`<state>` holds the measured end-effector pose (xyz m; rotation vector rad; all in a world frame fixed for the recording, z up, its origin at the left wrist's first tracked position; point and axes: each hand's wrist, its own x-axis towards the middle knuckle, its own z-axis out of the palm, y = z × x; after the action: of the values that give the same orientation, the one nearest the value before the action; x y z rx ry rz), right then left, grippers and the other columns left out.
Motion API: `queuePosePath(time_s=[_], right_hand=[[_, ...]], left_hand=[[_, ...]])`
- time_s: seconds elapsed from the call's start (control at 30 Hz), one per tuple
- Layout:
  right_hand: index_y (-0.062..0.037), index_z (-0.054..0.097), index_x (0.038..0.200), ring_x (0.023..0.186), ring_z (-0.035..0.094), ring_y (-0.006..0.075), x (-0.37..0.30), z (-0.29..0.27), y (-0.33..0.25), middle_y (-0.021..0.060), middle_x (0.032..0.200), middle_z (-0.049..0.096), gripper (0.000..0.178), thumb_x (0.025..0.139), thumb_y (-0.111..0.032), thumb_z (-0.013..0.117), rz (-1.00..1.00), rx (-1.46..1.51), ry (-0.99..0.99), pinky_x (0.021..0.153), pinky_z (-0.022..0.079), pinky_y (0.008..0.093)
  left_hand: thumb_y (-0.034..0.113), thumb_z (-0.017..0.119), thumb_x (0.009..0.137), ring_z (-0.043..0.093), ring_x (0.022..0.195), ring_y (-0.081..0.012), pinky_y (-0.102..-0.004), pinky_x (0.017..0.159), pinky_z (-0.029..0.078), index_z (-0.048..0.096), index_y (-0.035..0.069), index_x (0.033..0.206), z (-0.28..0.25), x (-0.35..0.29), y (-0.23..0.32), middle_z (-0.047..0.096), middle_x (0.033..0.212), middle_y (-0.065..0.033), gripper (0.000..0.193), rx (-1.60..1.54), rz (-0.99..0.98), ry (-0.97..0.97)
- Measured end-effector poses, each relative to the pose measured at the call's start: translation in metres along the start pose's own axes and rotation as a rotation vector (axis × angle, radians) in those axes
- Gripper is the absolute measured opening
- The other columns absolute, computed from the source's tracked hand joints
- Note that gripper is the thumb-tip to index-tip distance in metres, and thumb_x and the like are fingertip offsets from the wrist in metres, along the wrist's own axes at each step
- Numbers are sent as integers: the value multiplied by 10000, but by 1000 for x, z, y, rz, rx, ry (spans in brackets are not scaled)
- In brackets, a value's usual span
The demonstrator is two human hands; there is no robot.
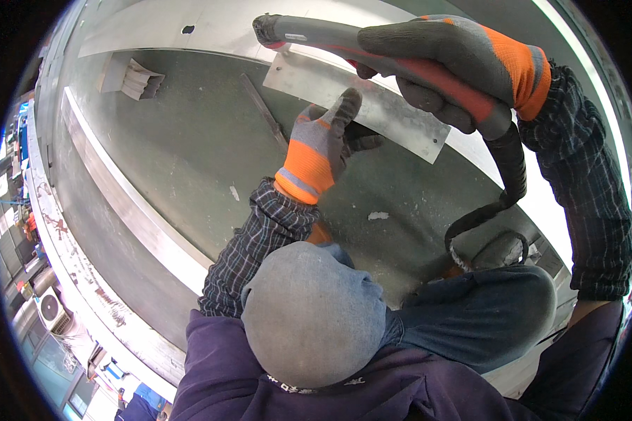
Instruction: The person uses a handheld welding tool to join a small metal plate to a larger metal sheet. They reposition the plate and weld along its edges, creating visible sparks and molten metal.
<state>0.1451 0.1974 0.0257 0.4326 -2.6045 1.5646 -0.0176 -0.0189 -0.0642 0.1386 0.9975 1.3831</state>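
My right hand [463,67], in a grey and orange glove, grips the handle of a grey and red welding torch [344,38]. Its nozzle points left at the top of the view, and its black cable [509,175] loops down toward my knee. My left hand [326,140], gloved the same way, reaches forward and holds the near edge of a flat rectangular metal plate [393,112]. The plate lies against a long pale metal panel [211,28] just below the torch. My bent knees in blue trousers fill the lower middle.
A long metal beam [130,203] runs diagonally on the left over the grey floor [196,140]. A small folded metal bracket [140,81] lies upper left, and a dark narrow strip [263,109] lies beside the plate. A bright white panel [541,196] sits right.
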Motion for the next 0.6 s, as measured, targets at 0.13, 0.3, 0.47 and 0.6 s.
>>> queuePosePath(time_s=[0.13,0.3,0.47,0.6], right_hand=[[-31,322,1585,627,662,140,-3,-1,8,92,850,667,732,966,-197,676,261,216,-35,560,575,299],[-30,595,927,564,604,161,53,-23,-82,76,696,590,609,944,-638,564,1050,650,75,513,503,307],[-39,649,768,552,587,158,62,-18,-96,71,666,564,707,949,-713,540,1241,669,105,499,482,310],[-33,655,787,554,587,158,65,-23,-99,76,669,563,696,963,-695,532,1284,717,111,500,482,314]], left_hand=[[277,696,1001,740,943,-315,-439,744,679,584,-95,1099,4,0,3,710,1033,-214,400,60,1,-19],[258,668,1017,733,976,-299,-431,773,673,593,-66,1136,0,1,-2,702,1067,-194,353,157,117,-60],[192,696,991,735,1008,-279,-399,820,649,582,-52,1263,-19,4,-16,699,1151,-182,383,461,411,-175],[265,719,985,725,973,-312,-441,738,678,583,-75,1105,-6,5,-4,681,1106,-202,385,285,103,-19]])
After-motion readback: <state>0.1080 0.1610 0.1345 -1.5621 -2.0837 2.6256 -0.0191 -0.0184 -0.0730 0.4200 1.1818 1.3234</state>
